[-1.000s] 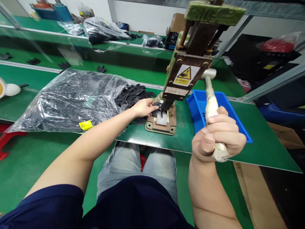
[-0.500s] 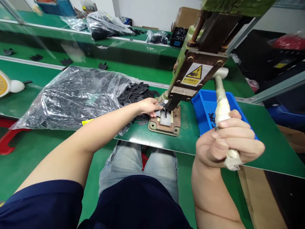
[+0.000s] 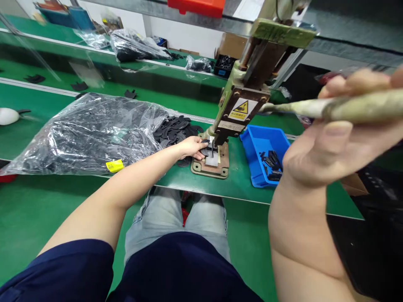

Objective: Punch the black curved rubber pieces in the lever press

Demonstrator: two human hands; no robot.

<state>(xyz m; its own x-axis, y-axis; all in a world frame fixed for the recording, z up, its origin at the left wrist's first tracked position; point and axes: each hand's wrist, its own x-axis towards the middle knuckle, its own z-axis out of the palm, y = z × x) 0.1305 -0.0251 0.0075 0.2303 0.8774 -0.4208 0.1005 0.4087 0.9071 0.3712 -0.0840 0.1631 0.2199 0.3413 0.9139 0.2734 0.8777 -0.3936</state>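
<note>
**Operator:** What occupies the left of the counter [image 3: 242,184]?

**Technician:** A clear plastic bag [image 3: 85,134] full of black parts lies flat there. Its near side runs close to the counter's front edge. Its open mouth spills a loose pile [image 3: 173,128] toward the press [image 3: 242,105].

**Operator:** Position and state of the left hand?

**Technician:** The left hand [image 3: 192,147] lies just right of the pile. Its fingertips are pinched on a black part [image 3: 208,150], which rests on the base plate [image 3: 209,167] directly beneath the punch. Clearance between fingertips and punch is slight.

**Operator:** And right of the press?

**Technician:** A blue bin [image 3: 261,142] stands just beside the base plate, with a narrow strip of green counter between them. A few black pieces [image 3: 271,163] lie toward its near right corner. Its near wall sits close to the front edge.

**Operator:** State of the right hand?

**Technician:** The right hand [image 3: 333,142] is well above the counter, close to the camera. Its fingers are curled closed around the wrapped lever handle [image 3: 315,108], which runs roughly level back to the press head. Open air separates the hand from the bin below.
</note>
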